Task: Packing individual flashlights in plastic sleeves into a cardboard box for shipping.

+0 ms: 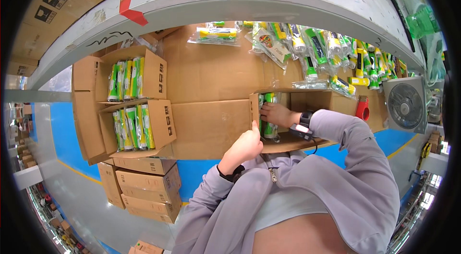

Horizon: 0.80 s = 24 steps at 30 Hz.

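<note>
An open cardboard box [294,96] stands in front of me with a few green flashlights [270,130] in clear bags upright along its left side. My right hand [277,114] reaches into this box, fingers curled over the bagged flashlights; the fingertips are partly hidden. Outside the box, my left hand [244,145] is closed against its left wall, with one finger up along the edge. On the left of the table, two more open boxes [162,118] each hold a row of green and yellow bagged flashlights [133,127].
Loose bagged flashlights [317,45] are heaped at the back right, and one bagged flashlight [217,34] lies at the back middle. To the right are a red tape dispenser [363,109] and a grey fan [406,104]. A white shelf [269,2] spans the far side. Closed cartons [144,184] are stacked below left.
</note>
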Each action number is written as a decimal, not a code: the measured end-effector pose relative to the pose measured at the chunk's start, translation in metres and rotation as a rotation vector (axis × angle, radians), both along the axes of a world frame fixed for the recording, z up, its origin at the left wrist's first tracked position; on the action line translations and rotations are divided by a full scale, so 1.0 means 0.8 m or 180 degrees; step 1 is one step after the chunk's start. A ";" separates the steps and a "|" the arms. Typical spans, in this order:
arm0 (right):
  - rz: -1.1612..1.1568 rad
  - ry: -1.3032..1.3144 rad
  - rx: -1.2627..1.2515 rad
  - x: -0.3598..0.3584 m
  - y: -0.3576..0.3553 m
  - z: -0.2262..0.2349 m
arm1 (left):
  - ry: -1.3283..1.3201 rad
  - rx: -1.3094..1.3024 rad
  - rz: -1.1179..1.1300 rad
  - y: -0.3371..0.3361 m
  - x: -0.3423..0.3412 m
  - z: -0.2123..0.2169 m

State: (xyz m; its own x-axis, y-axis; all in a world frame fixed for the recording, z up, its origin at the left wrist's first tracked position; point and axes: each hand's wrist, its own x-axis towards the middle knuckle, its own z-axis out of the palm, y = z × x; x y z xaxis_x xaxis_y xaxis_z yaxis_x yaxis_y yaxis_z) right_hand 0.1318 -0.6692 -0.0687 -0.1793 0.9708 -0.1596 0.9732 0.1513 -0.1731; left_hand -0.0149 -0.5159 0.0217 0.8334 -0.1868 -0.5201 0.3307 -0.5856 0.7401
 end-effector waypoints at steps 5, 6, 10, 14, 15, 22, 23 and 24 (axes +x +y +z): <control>-0.1510 0.0817 0.0056 -0.014 -0.026 0.076 | -0.0036 -0.0304 0.0228 0.011 -0.008 -0.005; -0.2238 0.1106 0.0436 -0.018 -0.029 0.080 | -0.0022 -0.0309 0.0230 0.015 -0.009 -0.004; -0.3185 0.2527 -0.2222 -0.001 -0.018 0.103 | 0.0238 -0.0984 0.0445 0.047 -0.007 -0.022; -0.3253 0.1985 -0.1464 -0.024 -0.022 0.017 | 0.0129 -0.1050 0.0997 0.093 0.047 -0.053; -0.3297 0.2006 -0.1443 -0.026 -0.020 -0.004 | -0.0217 -0.0842 0.1161 0.101 0.070 -0.059; -0.3107 0.1651 -0.1869 -0.036 0.007 -0.020 | -0.0712 -0.0279 0.1897 0.146 0.249 -0.139; -0.3461 0.1830 -0.1937 -0.037 0.007 -0.016 | -0.0645 -0.0321 0.1849 0.144 0.265 -0.144; -0.3591 0.1816 -0.1847 -0.042 0.006 -0.014 | -0.0589 -0.0354 0.1824 0.144 0.278 -0.149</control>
